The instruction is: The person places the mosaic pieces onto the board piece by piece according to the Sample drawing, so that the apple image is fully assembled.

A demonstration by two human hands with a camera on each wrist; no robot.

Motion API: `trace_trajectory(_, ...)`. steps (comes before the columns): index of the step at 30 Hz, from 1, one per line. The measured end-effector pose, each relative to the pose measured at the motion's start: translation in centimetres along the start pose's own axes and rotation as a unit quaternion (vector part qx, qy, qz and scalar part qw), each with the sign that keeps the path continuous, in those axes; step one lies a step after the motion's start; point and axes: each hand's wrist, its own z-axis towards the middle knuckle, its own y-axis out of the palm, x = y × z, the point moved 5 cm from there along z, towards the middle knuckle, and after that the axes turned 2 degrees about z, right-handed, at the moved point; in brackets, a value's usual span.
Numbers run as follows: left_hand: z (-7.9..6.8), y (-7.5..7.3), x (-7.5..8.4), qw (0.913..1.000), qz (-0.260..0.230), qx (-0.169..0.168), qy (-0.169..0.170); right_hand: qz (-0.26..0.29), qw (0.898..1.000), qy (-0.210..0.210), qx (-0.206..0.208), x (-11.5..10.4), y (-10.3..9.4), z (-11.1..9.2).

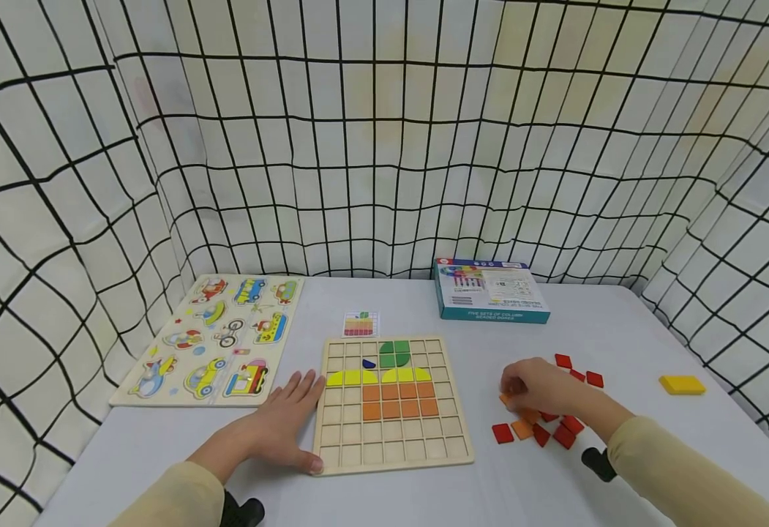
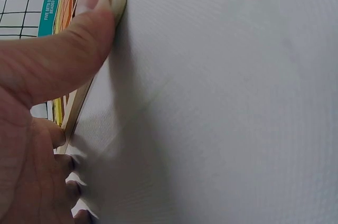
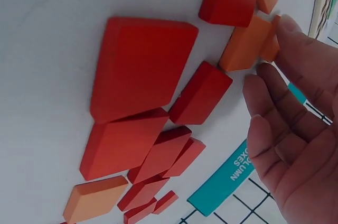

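Observation:
A wooden grid board (image 1: 397, 446) lies on the table with orange square tiles (image 1: 391, 400), yellow curved pieces (image 1: 407, 375), green pieces (image 1: 394, 354) and one dark blue piece (image 1: 369, 364) in its cells. My left hand (image 1: 279, 424) rests spread along the board's left side, thumb (image 2: 92, 2) on the near left corner. To the right of the board, my right hand (image 1: 542, 386) is over a loose pile of red tiles (image 3: 142, 68) and orange tiles (image 3: 245, 44). Its thumb and fingertips pinch an orange tile (image 3: 271, 42).
A vehicle picture puzzle board (image 1: 206, 340) lies at the left. Behind the grid board is a small pattern card (image 1: 361, 324). A teal-edged box (image 1: 492, 293) stands at the back, a yellow block (image 1: 683, 384) at the far right. Black netting (image 1: 358, 168) surrounds the table.

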Motion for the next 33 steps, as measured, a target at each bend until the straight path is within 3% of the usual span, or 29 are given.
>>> trace_trajectory(10,-0.2,0.0,-0.1,1.0,0.001,0.003,-0.001,-0.023,1.0,-0.011,0.005,-1.0,0.0,0.9)
trace_trajectory(15,-0.2,0.0,-0.1,1.0,-0.003,0.0,0.0,-0.021,0.999,-0.03,0.033,-2.6,-0.4,1.6)
trace_trajectory(23,-0.2,0.1,-0.2,1.0,-0.001,-0.003,-0.004,0.017,0.993,-0.096,0.065,-9.1,0.4,4.3)
trace_trajectory(27,-0.2,0.0,-0.1,1.0,-0.004,-0.004,-0.006,0.035,0.988,-0.142,0.056,-12.9,1.9,5.8)
trace_trajectory(33,-0.2,-0.1,0.0,1.0,-0.004,-0.004,-0.007,0.019,0.979,-0.204,0.025,-17.9,4.0,7.2)
